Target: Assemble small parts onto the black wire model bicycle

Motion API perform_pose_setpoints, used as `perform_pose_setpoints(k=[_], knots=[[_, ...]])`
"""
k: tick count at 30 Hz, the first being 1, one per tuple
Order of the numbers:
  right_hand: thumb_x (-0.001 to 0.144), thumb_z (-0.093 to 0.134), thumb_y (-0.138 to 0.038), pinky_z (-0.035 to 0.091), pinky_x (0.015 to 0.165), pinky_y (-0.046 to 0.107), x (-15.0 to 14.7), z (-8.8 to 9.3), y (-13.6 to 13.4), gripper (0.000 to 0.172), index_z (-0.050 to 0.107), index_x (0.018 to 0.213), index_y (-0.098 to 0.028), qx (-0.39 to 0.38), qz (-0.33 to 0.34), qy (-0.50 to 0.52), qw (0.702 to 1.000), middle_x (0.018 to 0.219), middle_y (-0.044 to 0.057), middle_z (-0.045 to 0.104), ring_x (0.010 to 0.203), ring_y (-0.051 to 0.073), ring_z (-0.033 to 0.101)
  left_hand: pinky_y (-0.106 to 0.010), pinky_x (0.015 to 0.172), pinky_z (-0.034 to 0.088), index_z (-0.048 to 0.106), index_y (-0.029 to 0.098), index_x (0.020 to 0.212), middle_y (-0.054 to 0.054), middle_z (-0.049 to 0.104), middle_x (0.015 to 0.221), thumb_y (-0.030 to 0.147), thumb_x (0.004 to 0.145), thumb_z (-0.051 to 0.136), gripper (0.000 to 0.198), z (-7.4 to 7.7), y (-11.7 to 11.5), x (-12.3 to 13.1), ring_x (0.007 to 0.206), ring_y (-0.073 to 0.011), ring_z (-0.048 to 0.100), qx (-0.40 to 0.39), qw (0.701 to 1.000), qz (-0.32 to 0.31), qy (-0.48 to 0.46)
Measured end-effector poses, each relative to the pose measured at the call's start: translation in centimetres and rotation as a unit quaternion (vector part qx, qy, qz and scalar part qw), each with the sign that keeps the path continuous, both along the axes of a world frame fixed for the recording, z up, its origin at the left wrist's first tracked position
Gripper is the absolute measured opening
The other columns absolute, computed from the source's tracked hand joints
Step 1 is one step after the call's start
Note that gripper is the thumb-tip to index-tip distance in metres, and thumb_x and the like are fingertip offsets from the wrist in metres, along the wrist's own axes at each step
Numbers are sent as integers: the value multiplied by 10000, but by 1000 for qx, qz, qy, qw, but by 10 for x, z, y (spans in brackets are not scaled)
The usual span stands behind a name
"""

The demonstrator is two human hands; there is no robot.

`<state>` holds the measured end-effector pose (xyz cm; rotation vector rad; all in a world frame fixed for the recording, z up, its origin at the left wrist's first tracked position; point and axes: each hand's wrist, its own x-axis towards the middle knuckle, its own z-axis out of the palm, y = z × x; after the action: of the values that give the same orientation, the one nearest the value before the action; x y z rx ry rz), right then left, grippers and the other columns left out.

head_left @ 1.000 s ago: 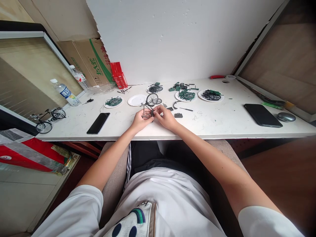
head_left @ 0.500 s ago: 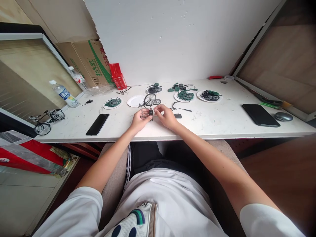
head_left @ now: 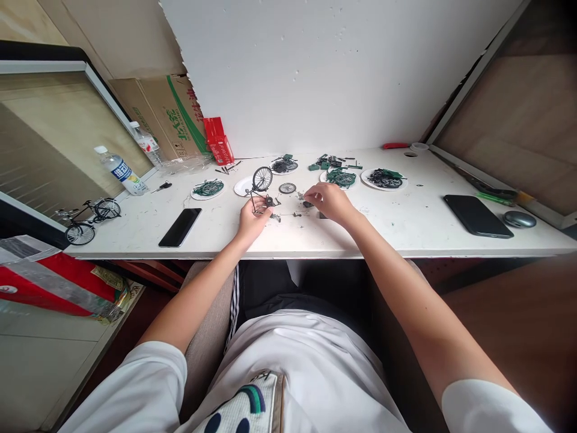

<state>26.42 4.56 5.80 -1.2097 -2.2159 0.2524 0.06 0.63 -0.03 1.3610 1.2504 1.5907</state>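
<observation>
My left hand (head_left: 251, 219) grips a part-built black model bicycle (head_left: 261, 191) by its frame, with one spoked wheel standing up above the fingers. My right hand (head_left: 330, 201) has reached out to the right over the white table (head_left: 406, 228), its fingertips pinched near small loose parts (head_left: 303, 196); what they pinch is too small to name. A loose wheel (head_left: 287, 188) lies between the two hands, and tiny pieces (head_left: 276, 218) lie on the table below it.
White paper plates hold green and black parts (head_left: 207, 188) (head_left: 341, 177) (head_left: 384, 177). A black phone (head_left: 180, 227) lies left, another phone (head_left: 478, 215) and a mouse (head_left: 518, 219) right. A finished model bicycle (head_left: 88, 218), water bottles (head_left: 121, 171) and a cardboard box (head_left: 166, 117) stand far left.
My right hand left the model and moved right to the loose parts. My left hand lifted the model slightly up and left.
</observation>
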Motion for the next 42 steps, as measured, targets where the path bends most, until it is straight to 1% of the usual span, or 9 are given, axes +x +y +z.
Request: perform_pose_setpoints(k=[5,10,14,18,21,24,28,35,42], knots=[[993,668,-153,451,718,315,-20,-4,-17,176,839,995,-200,5,75,-34,997,1022,93,805,985,255,690,-284,788,586,670,177,1131,-108,760,1145,282,782,863,412,-3,3,-2,928,-172,704,0,1000,25,-10],[1013,658,-167,478,751,348,-35,-10,-26,194,849,1005,-197,35,114,-26,992,998,115,804,1031,291,654,-278,772,583,656,178,1119,-118,759,1143,282,783,861,407,-3,4,-2,913,-172,700,9,999,39,-15],[1037,658,-211,505,844,389,-52,-22,-30,206,860,1073,-188,69,172,-7,983,975,123,785,963,278,621,-281,773,583,642,185,1125,-119,746,1155,273,793,849,401,-3,5,-3,907,-171,698,18,998,60,-18],[1071,617,-244,495,897,397,-74,-38,-38,252,845,1131,-155,103,197,-48,974,986,141,740,966,267,598,-283,775,586,636,186,1136,-116,724,1170,249,799,831,395,-3,6,-4,913,-168,691,15,996,81,-25],[1081,607,-257,488,902,381,-84,-48,-43,256,832,1168,-172,108,185,-74,974,1037,135,720,1011,263,592,-282,774,588,638,185,1131,-108,723,1152,234,795,826,388,-3,5,-4,910,-165,687,14,996,84,-24],[1104,568,-267,480,882,380,-88,-53,-45,283,837,1133,-185,114,170,-89,975,1042,134,705,1020,263,581,-283,771,590,639,188,1114,-101,728,1132,233,789,833,381,-2,5,-3,907,-165,686,16,996,82,-23],[1109,557,-258,469,860,379,-89,-52,-47,294,842,1086,-187,116,166,-102,974,1054,139,691,1020,263,566,-284,770,592,640,186,1105,-100,732,1125,233,785,840,380,-1,4,-3,902,-163,681,15,996,80,-24],[1110,582,-310,466,862,369,-91,-49,-50,283,827,1092,-169,115,168,-110,973,1043,136,681,1037,262,559,-289,792,582,633,184,1101,-98,726,1121,262,777,848,396,0,3,-2,893,-155,678,5,997,65,-31],[1075,636,-230,487,888,368,-87,-45,-45,194,816,1038,-167,96,176,-101,974,999,126,703,1027,261,586,-280,796,571,626,178,1118,-108,724,1137,303,770,847,430,-2,4,-2,897,-154,685,0,998,46,-30]])
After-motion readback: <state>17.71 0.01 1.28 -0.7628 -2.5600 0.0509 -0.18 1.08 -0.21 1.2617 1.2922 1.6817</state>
